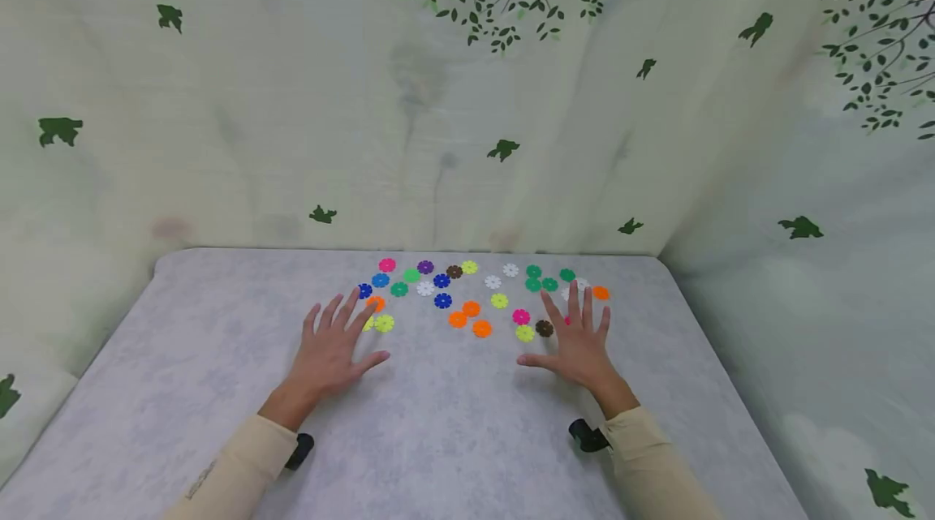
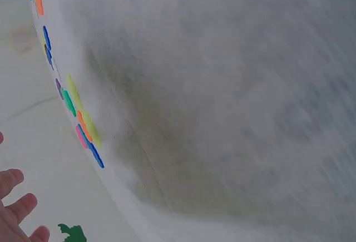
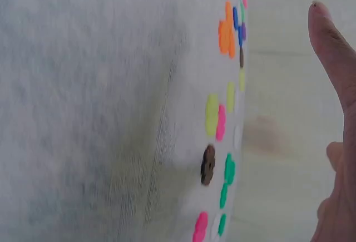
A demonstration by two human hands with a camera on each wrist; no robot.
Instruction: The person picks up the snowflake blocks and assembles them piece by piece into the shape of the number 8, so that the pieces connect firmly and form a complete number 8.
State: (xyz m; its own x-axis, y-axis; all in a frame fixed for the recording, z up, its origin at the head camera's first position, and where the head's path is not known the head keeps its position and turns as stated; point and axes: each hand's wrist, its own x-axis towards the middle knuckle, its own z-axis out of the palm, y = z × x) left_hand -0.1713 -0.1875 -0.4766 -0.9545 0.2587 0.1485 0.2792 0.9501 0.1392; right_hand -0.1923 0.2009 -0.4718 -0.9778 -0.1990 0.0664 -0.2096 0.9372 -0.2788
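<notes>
Flat notched discs in several colours lie scattered on the far half of the table. My left hand [image 1: 330, 354] hovers with spread fingers in front of the left discs, nearest a yellow-green disc [image 1: 384, 323] and a partly covered orange disc [image 1: 376, 303]. My right hand [image 1: 579, 345], also spread and holding nothing, is near a brown disc [image 1: 544, 328], with a pink disc mostly hidden behind its fingers. Between the hands lie orange discs [image 1: 481, 329] and a blue disc [image 1: 442, 301]. In the right wrist view, the brown disc [image 3: 208, 165] stands out near a yellow-green disc [image 3: 212, 114].
The table [image 1: 453, 431] has a pale grey mottled cover. Behind it hangs a light curtain [image 1: 351, 131] with printed leaves and branches, which also runs along the right side. Each wrist carries a black device [image 1: 588, 436].
</notes>
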